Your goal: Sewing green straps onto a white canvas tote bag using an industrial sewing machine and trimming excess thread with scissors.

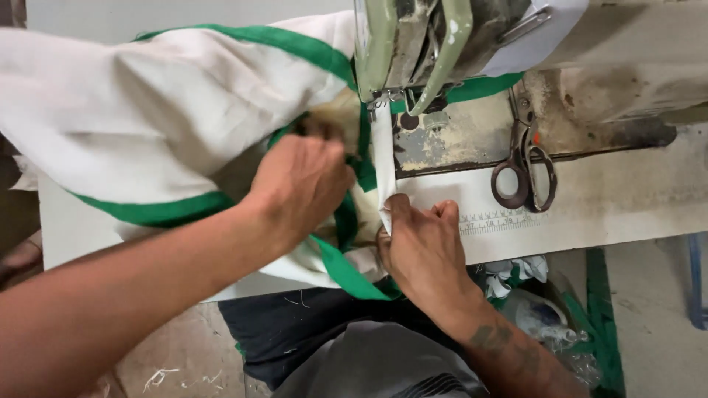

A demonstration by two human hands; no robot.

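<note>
A white cloth piece with green edging (147, 110) lies bunched on the sewing table, running under the pale green sewing machine head (428, 44). My left hand (302, 184) presses down on the cloth just left of the needle, fingers curled into the folds. My right hand (420, 243) pinches the near end of a narrow white strip (383, 158) that runs straight back to the presser foot (380, 99). A green band (346, 269) loops below both hands at the table's front edge.
Dark scissors (523, 173) lie on the worn machine bed to the right of the needle. A printed ruler strip (494, 220) is on the white table (590, 214). Cloth scraps and plastic (538, 309) lie on the floor at lower right.
</note>
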